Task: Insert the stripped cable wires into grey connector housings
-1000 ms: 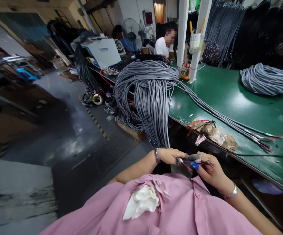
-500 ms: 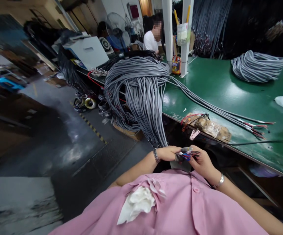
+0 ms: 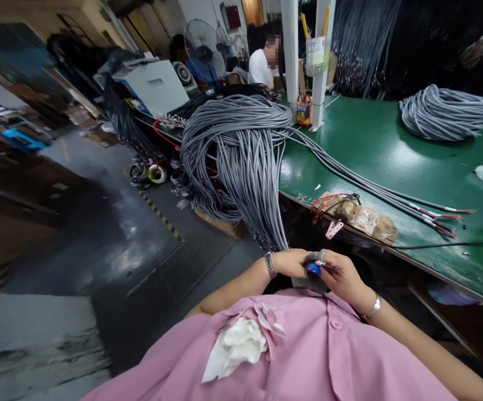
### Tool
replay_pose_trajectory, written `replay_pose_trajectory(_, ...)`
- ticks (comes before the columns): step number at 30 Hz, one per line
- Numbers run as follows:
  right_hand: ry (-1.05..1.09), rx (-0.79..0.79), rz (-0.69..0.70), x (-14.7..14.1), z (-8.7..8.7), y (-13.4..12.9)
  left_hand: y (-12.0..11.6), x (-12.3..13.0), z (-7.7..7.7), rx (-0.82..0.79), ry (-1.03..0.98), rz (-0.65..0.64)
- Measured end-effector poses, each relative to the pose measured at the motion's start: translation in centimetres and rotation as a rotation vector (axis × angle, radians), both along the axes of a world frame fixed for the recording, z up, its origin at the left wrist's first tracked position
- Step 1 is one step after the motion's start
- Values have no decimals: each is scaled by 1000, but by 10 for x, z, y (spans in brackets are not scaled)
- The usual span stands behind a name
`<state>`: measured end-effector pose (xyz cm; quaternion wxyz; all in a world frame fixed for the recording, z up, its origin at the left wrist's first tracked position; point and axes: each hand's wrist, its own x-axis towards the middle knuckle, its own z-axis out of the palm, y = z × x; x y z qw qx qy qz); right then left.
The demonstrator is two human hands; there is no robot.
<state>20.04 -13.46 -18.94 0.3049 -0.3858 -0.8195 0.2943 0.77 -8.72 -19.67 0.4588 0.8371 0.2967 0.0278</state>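
Close to my body, my left hand (image 3: 293, 262) is closed around the end of a grey cable (image 3: 312, 257). My right hand (image 3: 345, 276) is closed on the same cable end, with thin dark and red wires (image 3: 332, 269) fanning out by its fingers. Something blue (image 3: 314, 269), perhaps a finger cover, shows between the hands. Just beyond them, a thick bundle of grey cables (image 3: 247, 167) drapes over the table's edge and hangs toward the floor. Part of the cable end is hidden by my fingers.
On the green table (image 3: 362, 139) lie a coiled grey cable bundle (image 3: 445, 114) and several cables with stripped ends (image 3: 445, 225). A taped cardboard piece (image 3: 362, 218) and a pink clip (image 3: 333, 229) sit at its edge. A person (image 3: 262, 64) is behind the white post (image 3: 290, 55).
The camera view has shifted slightly. My fingers have moved a little on the cable end; the blue thing shows more clearly, and the wires sit more tightly together.
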Motion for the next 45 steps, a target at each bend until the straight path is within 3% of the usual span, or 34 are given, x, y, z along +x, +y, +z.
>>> replay_pose_trajectory(5,96,-129,54,2,12,6,-5,5,13,-100,-411,131)
replay_pose_trajectory(10,220,-281,91,0,12,5,-18,6,6,-482,-423,255)
replay_pose_trajectory(14,354,-367,-67,-1,1,4,-29,-2,2,-594,-518,457)
replay_pose_trajectory(20,504,-585,-177,-9,1,4,-31,-5,2,-583,-519,604)
replay_pose_trajectory(27,543,-601,-214,-17,3,10,-35,3,4,-569,-520,575)
replay_pose_trajectory(35,797,-822,-335,-15,-12,2,-39,3,0,-516,-594,615)
replay_pose_trajectory(39,770,-791,-371,-17,-14,7,-40,9,2,-442,-560,603)
replay_pose_trajectory(45,784,-796,-379,-16,-16,8,-43,15,1,-376,-526,735)
